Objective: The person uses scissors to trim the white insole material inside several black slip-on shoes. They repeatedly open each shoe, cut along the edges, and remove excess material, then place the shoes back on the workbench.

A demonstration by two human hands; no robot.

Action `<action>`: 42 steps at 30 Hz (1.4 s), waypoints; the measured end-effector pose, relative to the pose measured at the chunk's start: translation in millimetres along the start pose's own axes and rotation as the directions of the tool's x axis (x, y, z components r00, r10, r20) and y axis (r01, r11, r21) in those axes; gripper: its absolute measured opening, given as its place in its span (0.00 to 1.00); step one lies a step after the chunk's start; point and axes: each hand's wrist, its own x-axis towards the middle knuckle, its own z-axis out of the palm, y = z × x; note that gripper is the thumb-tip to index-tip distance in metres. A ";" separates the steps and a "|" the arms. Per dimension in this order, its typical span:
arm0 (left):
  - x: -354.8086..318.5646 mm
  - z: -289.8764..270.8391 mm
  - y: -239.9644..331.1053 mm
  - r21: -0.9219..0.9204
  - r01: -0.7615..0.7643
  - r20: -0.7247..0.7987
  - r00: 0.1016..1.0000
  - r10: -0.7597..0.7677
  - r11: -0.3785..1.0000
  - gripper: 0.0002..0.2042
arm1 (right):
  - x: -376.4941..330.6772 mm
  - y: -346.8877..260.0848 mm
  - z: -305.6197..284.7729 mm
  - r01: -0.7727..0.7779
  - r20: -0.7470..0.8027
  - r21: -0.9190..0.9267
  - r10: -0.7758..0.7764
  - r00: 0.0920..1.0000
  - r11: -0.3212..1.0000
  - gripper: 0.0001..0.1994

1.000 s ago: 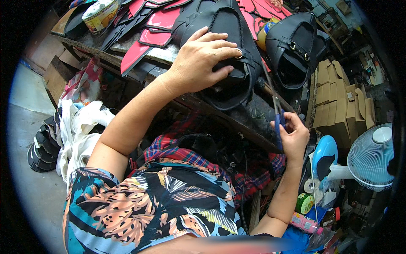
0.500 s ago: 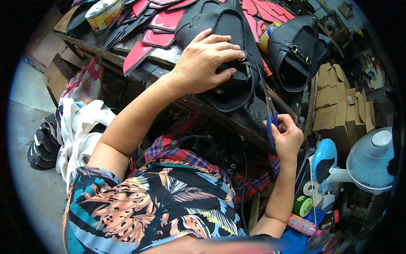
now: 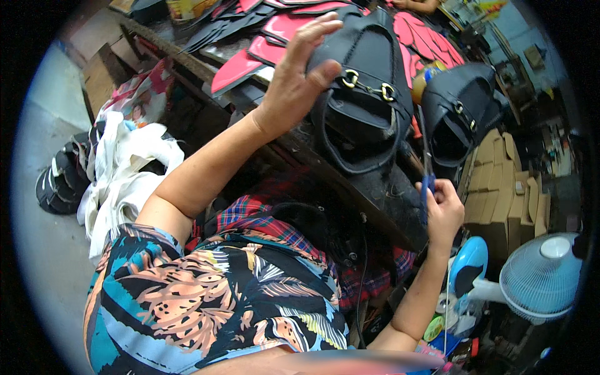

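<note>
A black leather shoe upper [image 3: 375, 53] with a gold-coloured metal buckle [image 3: 369, 85] lies on the dark workbench [image 3: 384, 194], its open end toward me. My left hand [image 3: 299, 78] is at its left side, fingers extended and thumb apart, gripping nothing; the thumb tip overlaps the shoe's edge, and I cannot tell if it touches. To the right of the shoe, my right hand [image 3: 445, 212] holds blue-handled scissors [image 3: 427, 169], blades pointing away from me. A second black shoe upper [image 3: 459, 100] with a similar buckle sits beyond the blades.
Pink and black cut pieces [image 3: 281, 31] are piled on the bench's far side. A yellow container [image 3: 427, 80] stands between the shoes. At right are folded cardboard boxes [image 3: 497, 187] and a fan [image 3: 540, 275]. White cloth [image 3: 128, 169] hangs at left. Another person's arm [image 3: 417, 5] shows at the top.
My left hand has come off the shoe's strap to its left side, its fingers straightening, and the buckle is uncovered. My right hand still holds the scissors. The whole view has shifted.
</note>
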 end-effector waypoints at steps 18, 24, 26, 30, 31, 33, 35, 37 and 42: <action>-36.5 -31.5 12.0 0.034 0.319 0.036 0.947 -0.320 0.947 0.32 | 41.3 -171.6 -64.7 0.675 0.274 -0.539 -0.653 0.706 0.504 0.18; -39.5 -5.4 8.7 -0.021 0.290 0.062 0.956 -0.288 0.957 0.29 | 47.3 -203.1 -71.5 0.682 0.442 -0.681 -0.594 0.672 0.265 0.17; -39.6 -2.8 7.0 0.013 0.233 0.049 0.971 -0.233 0.972 0.28 | 47.9 -205.3 -72.1 0.662 0.444 -0.713 -0.582 0.681 0.231 0.16; -41.0 -6.1 4.9 0.105 0.207 0.069 0.974 -0.215 0.973 0.27 | 47.2 -207.5 -73.9 0.668 0.451 -0.700 -0.571 0.686 0.251 0.17; -41.1 -6.9 4.4 0.114 0.190 0.063 0.978 -0.198 0.975 0.26 | 47.8 -209.0 -74.2 0.678 0.457 -0.692 -0.579 0.676 0.245 0.17; -41.1 -8.9 3.5 0.158 0.176 0.057 0.981 -0.187 0.972 0.25 | 48.1 -213.3 -74.4 0.690 0.469 -0.687 -0.588 0.660 0.226 0.17; -40.8 -10.4 2.7 0.184 0.156 0.063 0.983 -0.170 0.971 0.20 | 48.7 -218.9 -74.2 0.696 0.484 -0.695 -0.597 0.640 0.182 0.17; -40.3 -11.0 2.2 0.235 0.103 0.080 0.989 -0.125 0.966 0.16 | 50.4 -225.1 -74.0 0.696 0.523 -0.702 -0.555 0.647 0.151 0.17; -37.4 -7.9 3.3 0.354 -0.005 0.137 0.990 -0.047 0.935 0.07 | 51.9 -236.5 -67.8 0.726 0.591 -0.682 -0.520 0.616 0.084 0.18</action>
